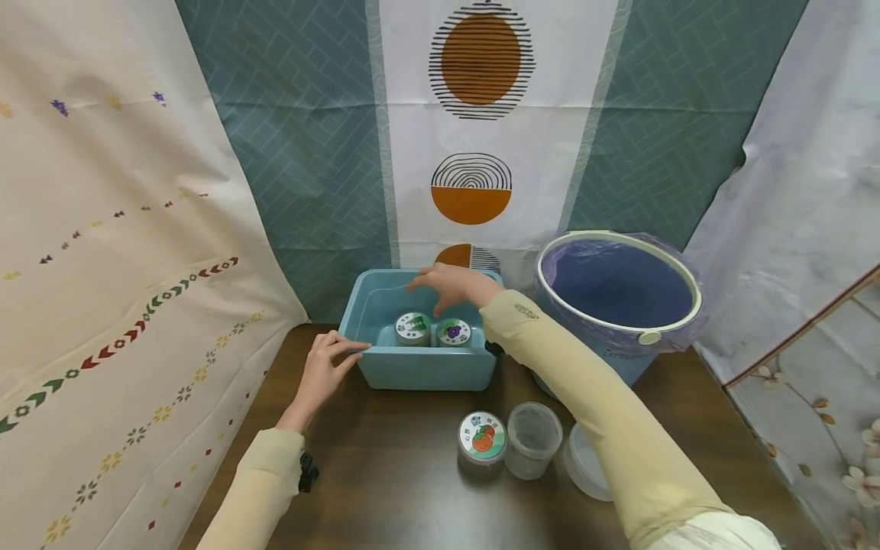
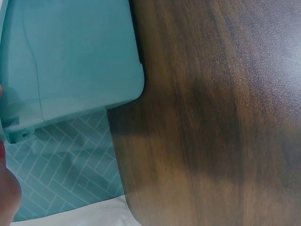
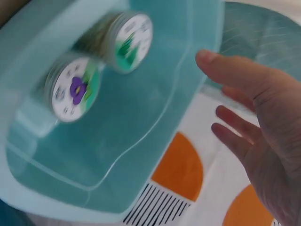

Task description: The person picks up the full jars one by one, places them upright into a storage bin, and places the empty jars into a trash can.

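A light blue plastic box (image 1: 426, 372) stands at the back of the table. Inside it are two round jars: one with a green leaf picture (image 1: 412, 326) on its lid, the other with a purple flower-like picture (image 1: 454, 332). At the box's front left corner, my left hand (image 1: 325, 370) pinches the rim between fingers and thumb. Over the back of the box hovers my right hand (image 1: 455, 286), fingers spread and holding nothing. The right wrist view shows this hand (image 3: 263, 113) apart from both jars. Only a sliver of the left hand (image 2: 8, 193) shows in the left wrist view.
In front of the box sit a jar with a red fruit lid (image 1: 482, 438), a clear jar (image 1: 533, 437) and a pale round container (image 1: 584, 462), partly behind the right sleeve. A lined blue bin (image 1: 635, 357) stands at the right. Patterned cloths surround the table (image 1: 371, 481).
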The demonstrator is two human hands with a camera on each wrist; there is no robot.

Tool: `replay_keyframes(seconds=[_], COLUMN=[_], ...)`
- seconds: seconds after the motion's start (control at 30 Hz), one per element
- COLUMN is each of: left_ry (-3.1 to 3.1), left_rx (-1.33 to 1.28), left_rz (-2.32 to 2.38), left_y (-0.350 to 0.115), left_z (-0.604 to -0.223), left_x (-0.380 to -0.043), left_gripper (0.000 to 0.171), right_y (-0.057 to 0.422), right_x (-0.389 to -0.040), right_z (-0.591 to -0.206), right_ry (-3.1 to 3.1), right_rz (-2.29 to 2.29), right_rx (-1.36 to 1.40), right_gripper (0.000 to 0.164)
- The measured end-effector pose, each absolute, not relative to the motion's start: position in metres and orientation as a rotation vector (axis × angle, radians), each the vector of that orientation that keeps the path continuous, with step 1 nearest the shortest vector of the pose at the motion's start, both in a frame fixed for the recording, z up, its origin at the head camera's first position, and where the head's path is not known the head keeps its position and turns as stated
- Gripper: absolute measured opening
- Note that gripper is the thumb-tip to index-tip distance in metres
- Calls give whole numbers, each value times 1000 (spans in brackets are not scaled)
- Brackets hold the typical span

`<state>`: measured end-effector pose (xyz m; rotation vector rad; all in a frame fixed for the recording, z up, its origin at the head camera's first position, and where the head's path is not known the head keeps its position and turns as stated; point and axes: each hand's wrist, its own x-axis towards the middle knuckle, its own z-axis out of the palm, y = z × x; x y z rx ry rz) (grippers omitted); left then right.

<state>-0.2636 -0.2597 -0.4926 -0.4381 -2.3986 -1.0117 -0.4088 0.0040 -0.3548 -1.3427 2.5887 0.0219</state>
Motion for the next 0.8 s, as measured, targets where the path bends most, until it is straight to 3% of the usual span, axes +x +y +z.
replay_keyframes(seconds=[0.23, 0.8], left_ry=[-2407, -2404], left_rx=[-419, -408], left_rz=[-1022, -1015], left_y=[-260, -258], left_z=[-493, -494], left_x=[-263, -263], left_gripper=[26, 29], right_y=[23, 133], right_x=[-376, -290], right_z=[-343, -330], right_ry=[2756, 3186], right_rz=[-250, -967], right_rx=[-1408, -1374], right_gripper=[47, 33])
